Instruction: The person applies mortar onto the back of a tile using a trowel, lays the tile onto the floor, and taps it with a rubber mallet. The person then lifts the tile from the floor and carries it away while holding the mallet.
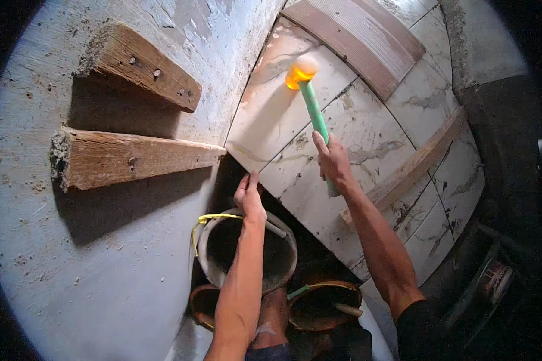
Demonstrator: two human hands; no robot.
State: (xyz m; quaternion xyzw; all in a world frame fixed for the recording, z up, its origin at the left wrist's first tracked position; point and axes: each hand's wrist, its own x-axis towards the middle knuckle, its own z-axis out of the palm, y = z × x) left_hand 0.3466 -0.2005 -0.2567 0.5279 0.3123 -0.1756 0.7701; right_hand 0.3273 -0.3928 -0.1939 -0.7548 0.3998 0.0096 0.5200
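Note:
My right hand [333, 159] is closed round the green handle of a mallet [314, 109]. Its yellow and whitish head is over a marble-patterned tile [256, 133] beside the wall; whether the head touches the surface cannot be told. At the near corner of that tile, my left hand [249, 197] has its fingers curled and fingertips against the edge, apparently gripping it. The undersides of those fingers are hidden.
Two wooden pieces with nails [144, 157] jut from the pale wall [120, 253] at left. Below the tiles stand a grey bucket [291, 265] and brown containers [358, 295]. A wooden strip [418, 165] and a ribbed brown tile [367, 42] lie on the tiled surface.

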